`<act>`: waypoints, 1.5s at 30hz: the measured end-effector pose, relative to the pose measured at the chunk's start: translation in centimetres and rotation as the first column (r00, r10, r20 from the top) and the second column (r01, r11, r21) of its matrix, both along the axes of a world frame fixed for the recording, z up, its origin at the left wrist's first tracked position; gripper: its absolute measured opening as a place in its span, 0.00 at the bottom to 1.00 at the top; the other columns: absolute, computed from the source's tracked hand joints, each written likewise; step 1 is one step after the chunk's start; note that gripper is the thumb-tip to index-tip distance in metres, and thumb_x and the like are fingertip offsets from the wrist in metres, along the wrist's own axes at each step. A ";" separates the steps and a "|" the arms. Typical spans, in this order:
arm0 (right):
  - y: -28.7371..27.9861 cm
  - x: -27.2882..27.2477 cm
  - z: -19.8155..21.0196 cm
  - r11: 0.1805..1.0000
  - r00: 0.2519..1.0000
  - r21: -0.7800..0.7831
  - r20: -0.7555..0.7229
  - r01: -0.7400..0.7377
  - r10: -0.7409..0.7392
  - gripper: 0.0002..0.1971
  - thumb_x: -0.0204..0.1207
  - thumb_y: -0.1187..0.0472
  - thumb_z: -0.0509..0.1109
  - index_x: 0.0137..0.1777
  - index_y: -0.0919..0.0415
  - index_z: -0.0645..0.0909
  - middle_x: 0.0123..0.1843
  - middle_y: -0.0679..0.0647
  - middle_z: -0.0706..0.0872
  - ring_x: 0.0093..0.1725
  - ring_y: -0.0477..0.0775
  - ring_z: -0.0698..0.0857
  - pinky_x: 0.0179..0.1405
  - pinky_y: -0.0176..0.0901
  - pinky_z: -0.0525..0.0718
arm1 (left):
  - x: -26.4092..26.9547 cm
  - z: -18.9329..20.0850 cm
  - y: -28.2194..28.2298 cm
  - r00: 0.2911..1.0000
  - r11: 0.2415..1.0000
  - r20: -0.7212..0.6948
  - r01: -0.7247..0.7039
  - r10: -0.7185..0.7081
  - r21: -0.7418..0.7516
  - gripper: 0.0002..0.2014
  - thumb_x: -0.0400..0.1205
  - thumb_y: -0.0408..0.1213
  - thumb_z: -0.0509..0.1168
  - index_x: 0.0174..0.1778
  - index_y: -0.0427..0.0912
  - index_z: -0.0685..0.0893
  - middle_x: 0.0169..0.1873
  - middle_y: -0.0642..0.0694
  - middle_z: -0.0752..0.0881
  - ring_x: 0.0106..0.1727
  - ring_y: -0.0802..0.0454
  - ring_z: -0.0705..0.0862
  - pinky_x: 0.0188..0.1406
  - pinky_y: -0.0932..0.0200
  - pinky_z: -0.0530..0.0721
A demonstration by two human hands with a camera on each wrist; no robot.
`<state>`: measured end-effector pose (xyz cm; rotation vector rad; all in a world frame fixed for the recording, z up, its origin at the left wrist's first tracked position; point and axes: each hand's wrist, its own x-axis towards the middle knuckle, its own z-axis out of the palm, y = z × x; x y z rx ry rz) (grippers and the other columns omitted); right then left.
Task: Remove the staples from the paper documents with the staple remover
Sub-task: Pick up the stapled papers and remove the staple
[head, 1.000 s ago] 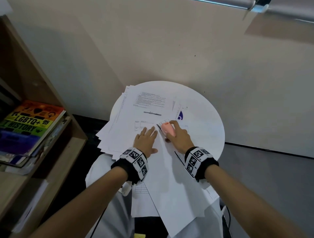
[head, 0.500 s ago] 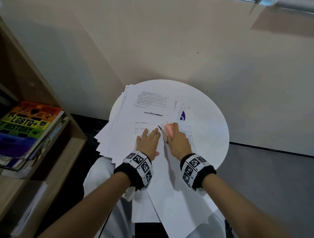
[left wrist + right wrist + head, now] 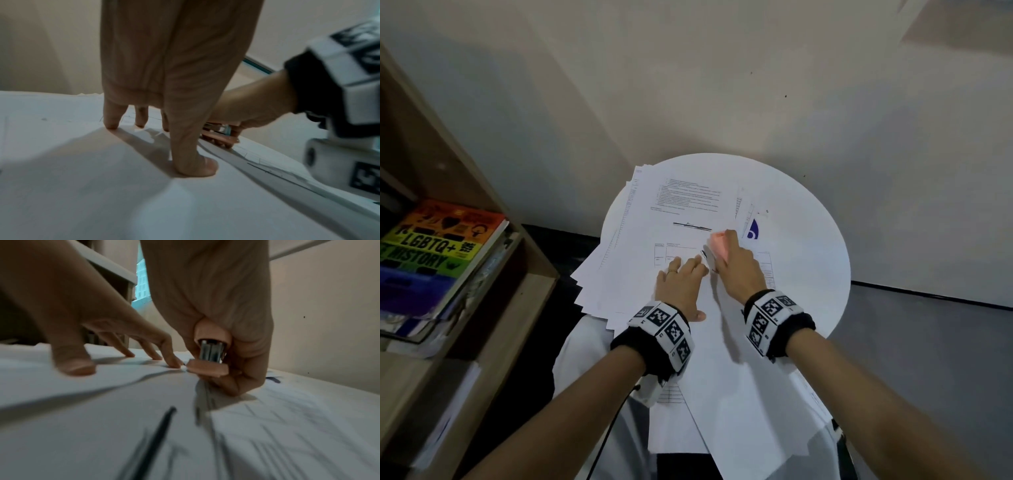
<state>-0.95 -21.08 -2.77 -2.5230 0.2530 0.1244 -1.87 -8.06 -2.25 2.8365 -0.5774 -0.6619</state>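
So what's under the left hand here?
The left hand presses its straight fingertips on a white sheet of the paper documents. Further sheets fan out beneath; the table under them is covered there.

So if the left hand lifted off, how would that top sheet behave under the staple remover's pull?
Probably floppy: the top sheet already ripples beside the left hand. Likely light and prone to sliding, since it lies loose on other paper. The staple remover, gripped by the right hand, might drag or tear its corner.

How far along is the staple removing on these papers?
Done: no pulled staple shows, so cannot tell. In hand: the right hand grips the pink plastic staple remover at a sheet corner while the left hand presses the white paper stack flat. Left: many sheets on the round white table.
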 end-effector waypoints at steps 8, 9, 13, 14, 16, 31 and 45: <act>-1.0 -2.6 -0.3 0.999 0.999 0.013 -0.012 -0.040 0.040 0.21 0.84 0.60 0.60 0.74 0.59 0.62 0.52 0.64 0.84 0.43 0.64 0.83 0.42 0.54 0.84 | -0.2 0.4 -0.1 1.000 0.999 -0.009 0.016 -0.016 0.028 0.42 0.74 0.45 0.74 0.80 0.47 0.57 0.84 0.53 0.47 0.84 0.41 0.47 0.81 0.41 0.57; -1.0 -2.5 -0.2 0.999 0.999 0.012 -0.021 -0.037 0.037 0.21 0.84 0.60 0.60 0.74 0.59 0.62 0.52 0.65 0.84 0.43 0.64 0.82 0.42 0.53 0.84 | -0.2 0.4 -0.1 1.000 1.000 -0.010 0.014 -0.014 0.025 0.42 0.74 0.45 0.74 0.80 0.47 0.58 0.84 0.53 0.47 0.84 0.40 0.47 0.81 0.41 0.57; -0.5 -1.9 0.1 1.000 0.999 0.002 -0.041 -0.009 0.009 0.23 0.84 0.60 0.59 0.77 0.60 0.60 0.54 0.67 0.83 0.48 0.68 0.84 0.44 0.55 0.84 | -0.2 0.4 -0.1 1.000 0.999 -0.016 0.019 -0.018 0.026 0.42 0.74 0.45 0.74 0.80 0.48 0.58 0.84 0.53 0.46 0.84 0.40 0.46 0.81 0.39 0.56; -0.3 -1.8 0.0 1.000 0.999 -0.001 -0.038 -0.003 0.002 0.23 0.84 0.60 0.59 0.78 0.60 0.59 0.55 0.67 0.83 0.49 0.68 0.84 0.45 0.55 0.84 | -0.2 0.4 -0.1 1.000 0.999 -0.014 0.022 -0.022 0.027 0.42 0.74 0.45 0.74 0.80 0.48 0.58 0.84 0.53 0.46 0.84 0.40 0.46 0.81 0.39 0.56; 0.1 -1.8 0.1 1.000 1.000 -0.018 -0.022 -0.002 0.002 0.24 0.85 0.58 0.58 0.79 0.59 0.58 0.56 0.66 0.83 0.50 0.68 0.84 0.45 0.55 0.83 | -0.2 0.3 -0.2 1.000 0.999 -0.014 0.024 -0.023 0.025 0.42 0.74 0.45 0.74 0.80 0.48 0.58 0.84 0.53 0.47 0.84 0.40 0.46 0.81 0.39 0.56; 2.2 0.0 0.0 0.995 0.996 -0.051 0.035 0.085 -0.083 0.24 0.85 0.55 0.57 0.79 0.54 0.58 0.55 0.63 0.82 0.50 0.66 0.84 0.43 0.52 0.78 | -0.2 0.2 -0.1 1.000 1.000 -0.022 0.020 -0.020 0.012 0.44 0.73 0.44 0.75 0.80 0.47 0.56 0.83 0.53 0.49 0.84 0.39 0.47 0.80 0.37 0.57; -6.2 -5.4 0.3 0.965 0.967 0.079 -0.066 0.250 -0.246 0.21 0.84 0.47 0.57 0.72 0.54 0.62 0.59 0.66 0.80 0.53 0.70 0.82 0.49 0.53 0.80 | -0.9 -0.8 -5.2 0.993 0.998 0.109 0.036 -0.042 0.049 0.39 0.82 0.51 0.62 0.82 0.38 0.50 0.81 0.42 0.52 0.83 0.40 0.51 0.82 0.43 0.53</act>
